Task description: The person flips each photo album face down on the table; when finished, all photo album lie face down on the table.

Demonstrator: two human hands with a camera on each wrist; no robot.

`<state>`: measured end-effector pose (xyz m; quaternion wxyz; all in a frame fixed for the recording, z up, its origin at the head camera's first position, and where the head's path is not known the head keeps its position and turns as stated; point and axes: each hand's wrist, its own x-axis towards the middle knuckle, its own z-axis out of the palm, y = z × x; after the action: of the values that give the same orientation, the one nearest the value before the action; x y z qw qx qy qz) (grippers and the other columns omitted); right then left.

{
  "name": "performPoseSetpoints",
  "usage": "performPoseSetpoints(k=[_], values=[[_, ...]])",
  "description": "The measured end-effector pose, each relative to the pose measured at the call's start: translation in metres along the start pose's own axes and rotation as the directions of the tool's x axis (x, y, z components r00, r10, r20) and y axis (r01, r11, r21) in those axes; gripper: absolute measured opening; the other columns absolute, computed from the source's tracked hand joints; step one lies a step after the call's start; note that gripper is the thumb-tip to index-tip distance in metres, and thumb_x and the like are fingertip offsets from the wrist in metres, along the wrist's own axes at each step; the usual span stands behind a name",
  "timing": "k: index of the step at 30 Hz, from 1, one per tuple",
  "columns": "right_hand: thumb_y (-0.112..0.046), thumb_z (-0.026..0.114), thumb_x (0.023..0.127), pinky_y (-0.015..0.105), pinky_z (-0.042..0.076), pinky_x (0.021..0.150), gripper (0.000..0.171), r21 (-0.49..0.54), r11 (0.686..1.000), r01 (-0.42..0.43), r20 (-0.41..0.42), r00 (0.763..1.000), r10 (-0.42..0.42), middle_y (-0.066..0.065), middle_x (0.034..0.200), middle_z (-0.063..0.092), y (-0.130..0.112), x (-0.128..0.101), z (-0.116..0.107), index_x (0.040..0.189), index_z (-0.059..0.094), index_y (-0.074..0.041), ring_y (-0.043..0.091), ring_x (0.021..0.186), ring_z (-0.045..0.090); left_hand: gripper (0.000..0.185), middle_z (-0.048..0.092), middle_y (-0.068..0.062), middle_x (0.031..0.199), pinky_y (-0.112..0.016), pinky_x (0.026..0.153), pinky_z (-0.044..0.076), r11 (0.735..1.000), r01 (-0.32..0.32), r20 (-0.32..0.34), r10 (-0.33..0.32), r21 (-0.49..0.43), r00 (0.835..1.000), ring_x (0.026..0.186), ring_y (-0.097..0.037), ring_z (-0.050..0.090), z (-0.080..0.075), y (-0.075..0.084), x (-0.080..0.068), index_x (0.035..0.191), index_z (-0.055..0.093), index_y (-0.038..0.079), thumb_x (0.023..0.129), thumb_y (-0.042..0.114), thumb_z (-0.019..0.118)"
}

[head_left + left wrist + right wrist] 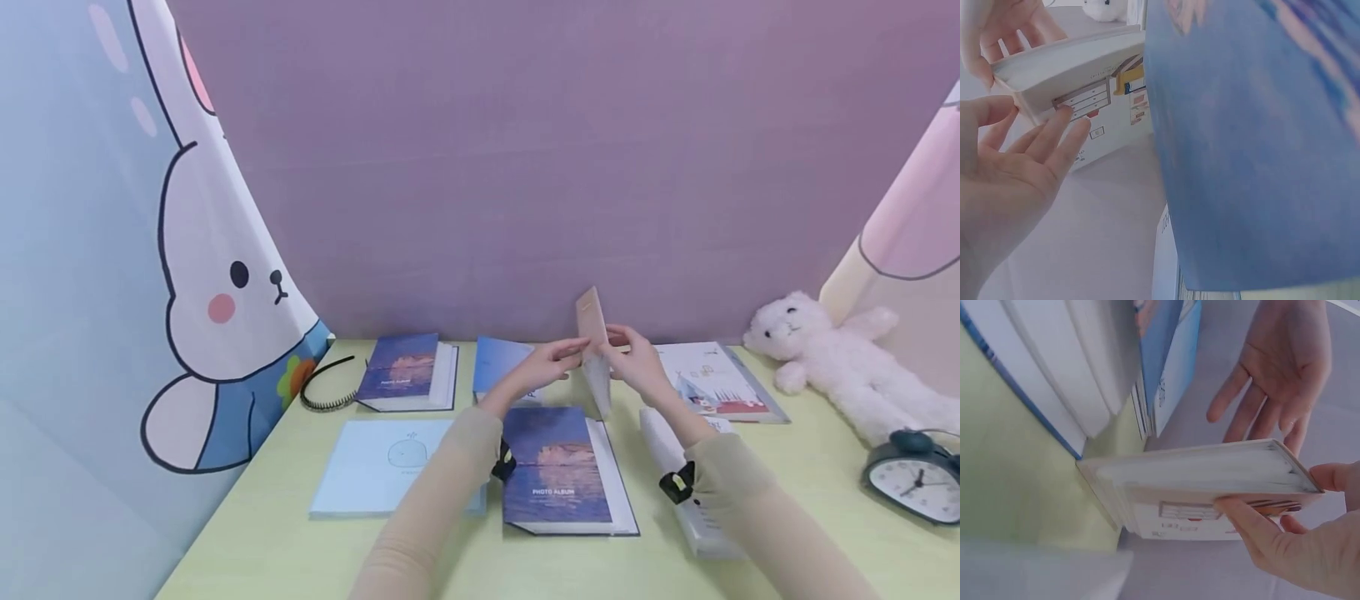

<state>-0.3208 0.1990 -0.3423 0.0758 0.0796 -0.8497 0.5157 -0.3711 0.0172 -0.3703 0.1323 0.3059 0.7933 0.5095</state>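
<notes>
The small beige album (pixel 594 350) stands upright on the desk (pixel 270 533), pinched by the right hand (pixel 637 360); the left hand (pixel 546 363), fingers straight, touches its side. Around it lie perhaps five more albums, one headband (pixel 324 385), one clock (pixel 913 477).

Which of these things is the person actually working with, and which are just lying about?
In hand:
small book, stood on edge above the table
right hand, gripping it
left hand, fingers straight against it

Lying about:
photo album
second album
pale blue book
headband
plush bear
alarm clock
</notes>
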Motion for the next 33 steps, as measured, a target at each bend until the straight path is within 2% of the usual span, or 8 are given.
performPoseSetpoints(k=[6,11,13,18,20,25,29,33], values=[[-0.026,0.050,0.097,0.045,0.055,0.083,0.058,0.051,0.997,-0.061,0.059,0.997,0.058,0.031,0.132,0.040,-0.003,-0.001,-0.014,0.143,0.030,0.004,0.044,0.119,0.046,0.049,0.035,0.007,0.150,-0.039,0.100,0.046,1.000,0.016,0.027,-0.016,0.008,0.999,0.130,-0.018,0.045,0.004,-0.002,0.006,0.145,0.033,0.034,0.099,0.029,0.047],[-0.024,0.050,0.097,0.048,0.052,0.089,0.060,0.113,0.987,-0.111,0.117,0.988,0.098,0.031,0.137,0.036,0.000,0.000,-0.025,0.144,0.025,0.005,0.045,0.124,0.042,0.052,0.035,0.003,0.150,-0.039,0.101,0.046,0.999,0.037,0.020,-0.037,-0.006,0.999,0.133,-0.020,0.041,0.009,-0.005,0.013,0.149,0.027,0.023,0.100,0.025,0.046],[-0.023,0.050,0.096,0.049,0.050,0.091,0.062,0.131,0.984,-0.118,0.138,0.985,0.100,0.031,0.140,0.034,0.002,0.000,-0.029,0.145,0.024,0.005,0.044,0.125,0.041,0.050,0.037,-0.001,0.149,-0.042,0.097,0.048,0.999,0.032,0.013,-0.032,0.005,0.999,0.128,-0.025,0.047,0.011,-0.004,0.014,0.148,0.028,0.018,0.101,0.021,0.043],[-0.019,0.048,0.097,0.044,0.050,0.094,0.062,0.188,0.972,-0.143,0.174,0.978,0.110,0.029,0.145,0.029,0.008,-0.003,-0.040,0.146,0.019,0.005,0.038,0.125,0.042,0.045,0.039,-0.002,0.148,-0.036,0.090,0.050,0.994,0.009,0.010,-0.010,0.113,1.000,0.123,-0.025,0.050,0.016,0.001,0.013,0.146,0.034,0.019,0.102,0.020,0.039],[-0.017,0.046,0.097,0.041,0.050,0.094,0.061,0.201,0.968,-0.153,0.189,0.975,0.115,0.029,0.145,0.028,0.010,-0.003,-0.046,0.146,0.017,0.006,0.036,0.126,0.041,0.044,0.038,0.000,0.149,-0.031,0.099,0.046,0.989,0.001,0.017,-0.004,0.148,1.000,0.132,-0.019,0.043,0.017,0.003,0.014,0.146,0.035,0.022,0.102,0.023,0.039],[-0.013,0.037,0.100,0.041,0.048,0.097,0.058,0.197,0.965,-0.175,0.224,0.966,0.129,0.031,0.144,0.024,0.017,-0.006,-0.058,0.146,0.011,0.009,0.037,0.127,0.037,0.047,0.032,0.002,0.152,-0.035,0.111,0.033,0.981,0.007,0.082,-0.024,0.195,0.996,0.139,-0.021,0.031,0.024,0.005,0.014,0.147,0.029,0.028,0.102,0.025,0.039],[-0.010,0.030,0.101,0.041,0.048,0.098,0.056,0.186,0.961,-0.204,0.242,0.958,0.156,0.032,0.138,0.026,0.024,-0.008,-0.061,0.146,0.005,0.010,0.035,0.122,0.040,0.049,0.030,0.000,0.153,-0.033,0.111,0.032,0.965,0.023,0.160,-0.068,0.263,0.985,0.139,-0.020,0.031,0.029,0.004,0.012,0.148,0.028,0.027,0.101,0.024,0.041],[-0.006,0.025,0.099,0.036,0.051,0.093,0.056,0.187,0.957,-0.222,0.240,0.955,0.175,0.038,0.135,0.025,0.032,-0.007,-0.063,0.144,-0.003,0.012,0.031,0.115,0.045,0.045,0.038,-0.004,0.149,-0.029,0.109,0.034,0.936,0.050,0.228,-0.136,0.348,0.964,0.136,-0.019,0.036,0.029,0.004,0.010,0.146,0.035,0.022,0.101,0.026,0.040]])
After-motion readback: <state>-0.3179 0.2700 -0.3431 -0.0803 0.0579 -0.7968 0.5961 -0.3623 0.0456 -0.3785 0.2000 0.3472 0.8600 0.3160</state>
